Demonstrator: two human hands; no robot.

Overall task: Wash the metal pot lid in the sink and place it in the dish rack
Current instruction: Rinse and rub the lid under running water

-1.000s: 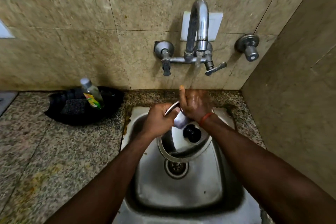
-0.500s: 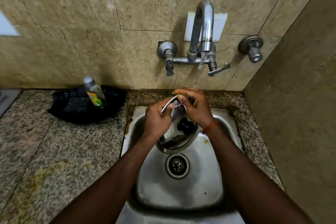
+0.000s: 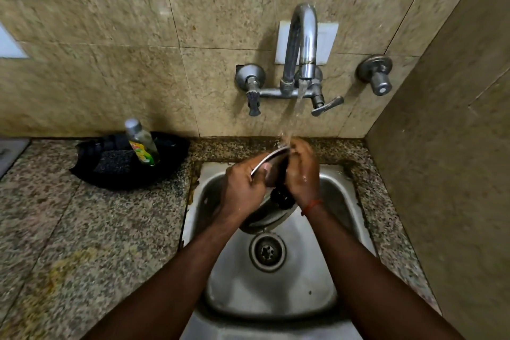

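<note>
Here, left to right:
Counter: speckled granite; a yellowish stain near its front edge
Black tray: sits on the counter against the wall; holds a dark scrub pad and a tilted soap bottle with a yellow-green label
Left hand: clamped on the lid's left rim, thumb over the edge
Lid: metal, held tilted on edge above the sink, its upper rim under the running water; black knob faces the right hand
Sink: steel; drain lies just below the lid
Tap: on the tiled wall; water falls onto the lid and fingers
Right hand: fingers curled together against the lid's face, wet; a red thread on the wrist
</note>
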